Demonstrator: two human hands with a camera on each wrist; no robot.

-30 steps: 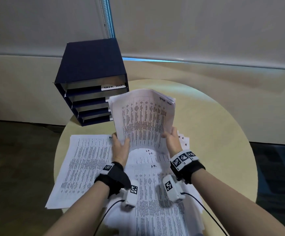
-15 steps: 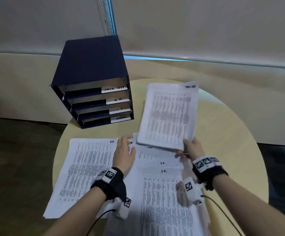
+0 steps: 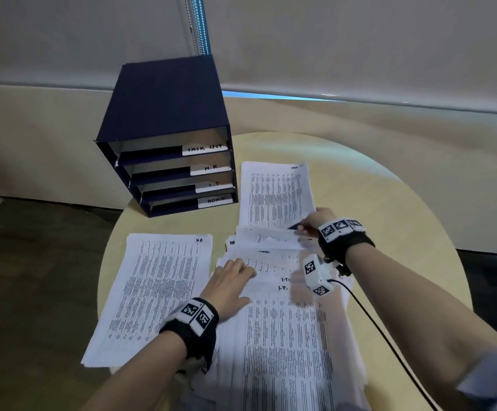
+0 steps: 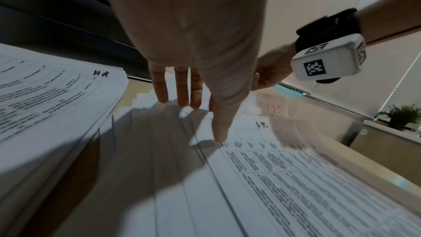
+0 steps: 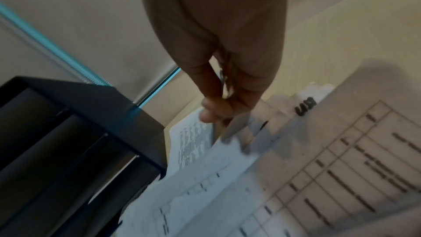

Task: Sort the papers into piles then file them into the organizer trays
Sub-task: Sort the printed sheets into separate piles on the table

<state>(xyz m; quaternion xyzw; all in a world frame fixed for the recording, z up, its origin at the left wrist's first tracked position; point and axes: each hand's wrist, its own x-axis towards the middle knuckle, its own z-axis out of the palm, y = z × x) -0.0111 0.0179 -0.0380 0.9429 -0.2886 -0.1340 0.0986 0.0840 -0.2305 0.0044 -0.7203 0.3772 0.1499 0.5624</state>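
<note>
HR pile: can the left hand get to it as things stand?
Probably yes. The left hand lies open and flat on the middle papers, holding nothing, and the HR pile sits right beside it with nothing on top.

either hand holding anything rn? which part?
Right hand pinches the sheaf of papers at its near right corner. Left hand holds nothing, resting flat on the unsorted pile.

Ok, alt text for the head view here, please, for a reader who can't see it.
Head view: the right hand pinches the near edge of a printed sheaf lying beside a dark blue organizer, while the left hand rests flat on the unsorted papers. A pile marked HR lies left on the round table.
</note>
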